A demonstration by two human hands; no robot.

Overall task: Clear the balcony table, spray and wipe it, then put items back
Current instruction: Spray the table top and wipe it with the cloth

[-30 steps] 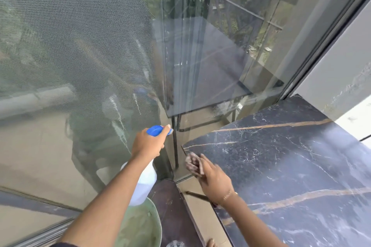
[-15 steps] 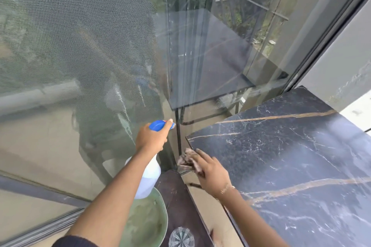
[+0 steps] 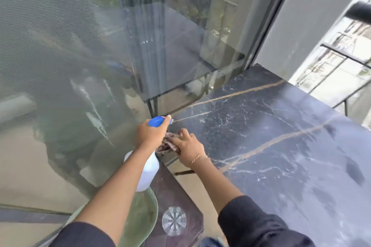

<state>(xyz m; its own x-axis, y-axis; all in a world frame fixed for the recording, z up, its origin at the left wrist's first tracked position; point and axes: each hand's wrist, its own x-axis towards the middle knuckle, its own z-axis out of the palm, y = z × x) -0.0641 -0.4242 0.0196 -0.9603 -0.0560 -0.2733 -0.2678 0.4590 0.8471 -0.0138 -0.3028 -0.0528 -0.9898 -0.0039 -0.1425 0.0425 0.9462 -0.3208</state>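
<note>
Left hand (image 3: 149,133) swung spray bottle (image 3: 147,168) tableward; right hand (image 3: 187,143) grips cloth (image 3: 167,143).

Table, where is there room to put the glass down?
The marble table is bare from the right hand out to the far corner by the railing and along the right side. The near-left corner is crowded: both hands, the cloth and the spray bottle meet there.

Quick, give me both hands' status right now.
Left hand: grips the spray bottle by its blue head.
Right hand: fingers curled over the cloth, pressing it at the table corner.
</note>
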